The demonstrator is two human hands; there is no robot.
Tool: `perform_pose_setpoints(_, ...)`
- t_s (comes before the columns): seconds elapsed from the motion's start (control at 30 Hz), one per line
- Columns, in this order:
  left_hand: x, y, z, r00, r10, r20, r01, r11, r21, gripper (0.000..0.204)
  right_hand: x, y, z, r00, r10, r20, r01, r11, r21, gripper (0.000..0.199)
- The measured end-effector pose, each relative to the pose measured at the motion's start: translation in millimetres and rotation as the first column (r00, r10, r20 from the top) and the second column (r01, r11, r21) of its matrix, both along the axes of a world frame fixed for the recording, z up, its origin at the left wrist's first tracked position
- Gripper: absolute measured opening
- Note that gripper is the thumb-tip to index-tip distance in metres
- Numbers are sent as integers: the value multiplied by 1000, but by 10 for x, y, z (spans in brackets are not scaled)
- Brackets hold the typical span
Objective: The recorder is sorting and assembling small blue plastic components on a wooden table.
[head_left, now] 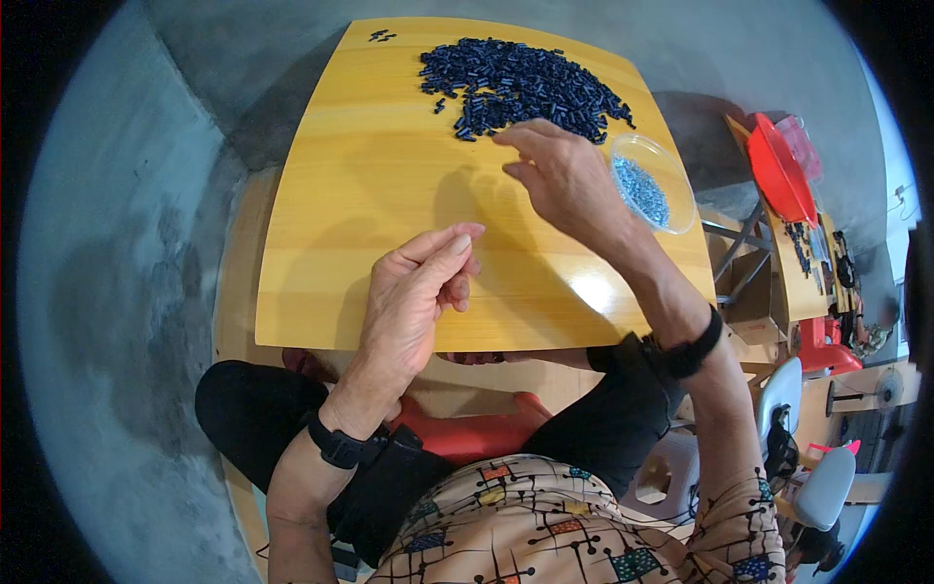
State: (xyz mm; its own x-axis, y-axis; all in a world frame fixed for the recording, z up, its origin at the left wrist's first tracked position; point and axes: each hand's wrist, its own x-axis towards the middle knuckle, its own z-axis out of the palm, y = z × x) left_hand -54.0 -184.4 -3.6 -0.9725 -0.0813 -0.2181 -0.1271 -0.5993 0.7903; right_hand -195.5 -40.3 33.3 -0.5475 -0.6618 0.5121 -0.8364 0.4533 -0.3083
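My left hand (418,277) is raised over the near middle of the yellow table (341,195). Its thumb and forefinger are pressed together; whatever they hold, if anything, is too small to make out. Farther off, my right hand (559,180) hovers by the near edge of a large heap of small dark cylindrical pieces (525,83), its thumb and forefinger apart and nothing visible between them. Beside that hand, to the right, stands a round clear plastic tub (681,200) holding many small shiny silvery-blue pieces (640,190).
A few dark pieces (382,36) lie at the table's far left corner. Grey walls (117,224) border the left and back. On the right, a side table (793,268) carries a red basin (778,170). A red stool (467,428) is beneath me; pale chairs (825,487) stand at right.
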Motion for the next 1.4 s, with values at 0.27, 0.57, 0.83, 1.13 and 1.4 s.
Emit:
perform_pose_setpoints(0.27,48,-144,-27,1000,30,2,-30,999,-22,24,-332,-439,-314,998,-44,-38,48,992,114,15)
perform_pose_setpoints(0.57,28,-114,-25,1000,17,-1,-17,999,-27,22,-486,-486,-493,987,-90,-130,114,975,191,11)
perform_pose_setpoints(0.83,-28,-61,-54,1000,0,-11,-1,998,-58,21,-259,-220,-507,972,-38,-231,80,981,177,5)
perform_pose_setpoints(1.13,-81,72,-44,1000,-10,-13,9,992,-124,23,-76,211,-425,980,-195,-36,198,971,137,9)
perform_pose_setpoints(1.4,-81,66,-54,999,-2,-37,-3,989,-150,23,-308,184,-425,947,-311,-87,321,934,155,18)
